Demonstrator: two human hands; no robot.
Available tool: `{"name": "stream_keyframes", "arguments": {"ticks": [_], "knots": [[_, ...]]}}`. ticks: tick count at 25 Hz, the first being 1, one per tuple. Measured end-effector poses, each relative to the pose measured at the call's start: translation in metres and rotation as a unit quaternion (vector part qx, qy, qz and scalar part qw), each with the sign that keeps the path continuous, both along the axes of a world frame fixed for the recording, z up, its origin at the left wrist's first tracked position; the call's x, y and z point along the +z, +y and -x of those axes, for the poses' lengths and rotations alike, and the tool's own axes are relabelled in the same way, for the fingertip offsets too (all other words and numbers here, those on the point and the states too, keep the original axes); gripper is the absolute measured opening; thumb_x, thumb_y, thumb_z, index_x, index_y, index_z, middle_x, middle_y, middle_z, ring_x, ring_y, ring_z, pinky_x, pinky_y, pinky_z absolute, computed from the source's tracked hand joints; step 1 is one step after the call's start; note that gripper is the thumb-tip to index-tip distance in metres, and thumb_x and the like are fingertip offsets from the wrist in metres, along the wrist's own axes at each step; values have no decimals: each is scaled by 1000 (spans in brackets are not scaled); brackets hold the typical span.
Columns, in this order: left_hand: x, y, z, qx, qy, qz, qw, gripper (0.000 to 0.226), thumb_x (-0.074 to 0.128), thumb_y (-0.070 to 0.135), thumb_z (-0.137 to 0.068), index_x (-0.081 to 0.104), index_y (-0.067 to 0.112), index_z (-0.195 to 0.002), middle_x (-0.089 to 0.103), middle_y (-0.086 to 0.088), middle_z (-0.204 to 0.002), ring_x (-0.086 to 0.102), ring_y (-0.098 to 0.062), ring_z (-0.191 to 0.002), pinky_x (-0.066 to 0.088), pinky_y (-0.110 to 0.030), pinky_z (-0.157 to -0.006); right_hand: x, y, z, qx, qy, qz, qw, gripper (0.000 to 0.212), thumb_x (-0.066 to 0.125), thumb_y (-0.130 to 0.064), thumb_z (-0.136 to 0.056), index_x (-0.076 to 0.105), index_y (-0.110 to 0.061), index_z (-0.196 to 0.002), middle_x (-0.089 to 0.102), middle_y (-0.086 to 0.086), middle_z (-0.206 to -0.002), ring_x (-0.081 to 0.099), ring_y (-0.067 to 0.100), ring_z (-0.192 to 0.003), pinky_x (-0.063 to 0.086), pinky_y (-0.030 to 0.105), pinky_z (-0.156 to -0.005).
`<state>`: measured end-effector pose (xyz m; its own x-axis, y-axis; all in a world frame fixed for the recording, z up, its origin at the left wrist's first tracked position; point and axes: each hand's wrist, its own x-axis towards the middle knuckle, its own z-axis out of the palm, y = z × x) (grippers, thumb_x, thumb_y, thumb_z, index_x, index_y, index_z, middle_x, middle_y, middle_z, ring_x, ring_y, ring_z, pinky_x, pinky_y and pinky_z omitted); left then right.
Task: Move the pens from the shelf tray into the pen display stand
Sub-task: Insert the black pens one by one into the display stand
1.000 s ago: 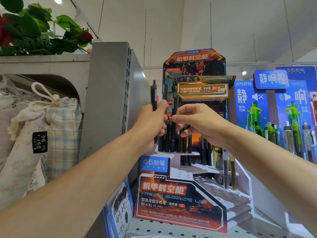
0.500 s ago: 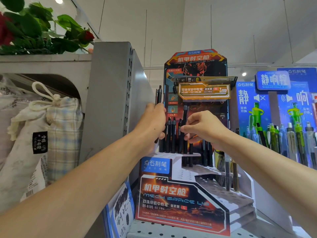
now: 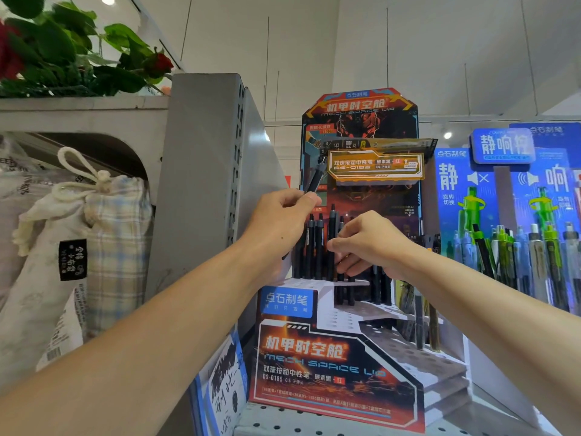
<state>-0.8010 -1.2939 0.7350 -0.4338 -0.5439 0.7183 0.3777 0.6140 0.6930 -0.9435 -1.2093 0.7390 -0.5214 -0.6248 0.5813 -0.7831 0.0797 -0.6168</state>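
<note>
The pen display stand (image 3: pixel 338 366) is a stepped cardboard rack printed in red and black, with white tiers full of holes. Several black pens (image 3: pixel 314 247) stand upright in its top tier. My left hand (image 3: pixel 279 228) grips a black pen (image 3: pixel 316 177) that tilts up and to the right above my thumb, at the stand's upper left. My right hand (image 3: pixel 367 247) pinches another black pen (image 3: pixel 332 234), upright among the standing ones in the top tier. The shelf tray is not in view.
A grey metal shelf upright (image 3: pixel 201 184) rises just left of the stand. Cloth drawstring bags (image 3: pixel 88 253) fill the shelf to the left, with artificial roses (image 3: pixel 63 51) on top. A blue display with green and grey pens (image 3: pixel 518 253) stands close on the right.
My right hand has gone down with its pen, which now stands lower among the pens of the top tier. My left hand's pen has tilted to the right.
</note>
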Motion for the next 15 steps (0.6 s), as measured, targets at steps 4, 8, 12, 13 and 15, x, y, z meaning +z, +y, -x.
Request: {"name": "stream_keyframes", "arguments": {"ticks": [4,8,12,13,15], "knots": [[-1,-6,2,5,2,0,1000,25,60,38,-99,69,27,-119,60,20,-100,48,6,-85,32,-15,-64,-4,-2,1,-39,22,-42,998,21,75,-21,-88,74,-3,-76,76,7,-68,72,16,-56,45,18,-41],[-1,-7,3,8,-2,2,1000,29,61,38,-98,67,25,-123,65,11,-115,52,1,-90,40,-23,-78,-5,-3,0,-59,32,-51,996,21,76,-23,-87,73,-7,-73,75,1,-63,60,5,-42,35,10,-33],[-2,-2,2,-11,0,-14,1000,30,60,34,-99,67,21,-125,66,2,-125,56,-14,-114,45,-34,-98,-2,-1,-2,-54,43,-78,995,22,74,-26,-88,74,-6,-80,75,1,-65,59,7,-44,36,11,-35],[-2,-1,1,-15,1,-18,1000,30,60,33,-99,67,20,-125,66,0,-126,56,-17,-118,45,-37,-102,-2,0,-3,-67,62,-89,992,23,74,-29,-89,74,-7,-81,75,0,-64,60,7,-45,40,13,-38],[-1,0,0,-20,5,-19,1000,30,60,32,-99,66,19,-126,67,-1,-125,57,-18,-120,46,-35,-100,0,3,-4,-101,119,-79,985,27,73,-37,-89,73,-11,-80,74,-2,-65,62,8,-54,49,22,-53]]}}
